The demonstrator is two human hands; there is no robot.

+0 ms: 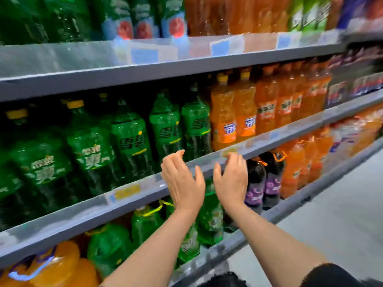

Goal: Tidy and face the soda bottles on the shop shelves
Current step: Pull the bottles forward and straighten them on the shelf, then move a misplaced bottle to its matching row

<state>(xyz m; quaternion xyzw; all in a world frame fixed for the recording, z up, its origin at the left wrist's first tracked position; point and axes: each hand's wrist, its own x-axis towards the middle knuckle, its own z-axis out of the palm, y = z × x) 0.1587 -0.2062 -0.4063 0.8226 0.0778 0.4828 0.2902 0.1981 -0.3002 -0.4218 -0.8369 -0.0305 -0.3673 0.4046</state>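
On the middle shelf (pixel 145 189), just above and behind both hands, stand the green soda bottles (pixel 165 123) and, to their right, the orange soda bottles (pixel 222 121). All of them are upright, so their long axis goes straight up and down, and most labels look toward the aisle.

Both hands are raised in front of the shelf edge, close to each other but not touching. The left hand (pixel 182 181) has its fingers (pixel 176 157) relaxed and a little bent, and they hold nothing. The right hand (pixel 232 181) is the same: its fingers (pixel 234 160) are loosely curved and empty. I cannot tell for sure whether any fingertip touches the price strip on the shelf edge; the picture is somewhat blurred there.

The relation that matters is this one. The green bottles at the end of their row lie up and slightly forward from the left fingers, and this hand seems the nearer one to them. The first orange bottle lies up and a little to the left of the right fingers, with the shelf edge between. So I judge that each hand must go upward over the edge and then deeper before it can take a bottle by its body.

Below the hands, on the lower shelf (pixel 259 226), more green bottles and dark purple bottles (pixel 257 183) stand partly hidden behind the wrists. The top shelf (pixel 83 65) carries further bottles, too blurred to describe.
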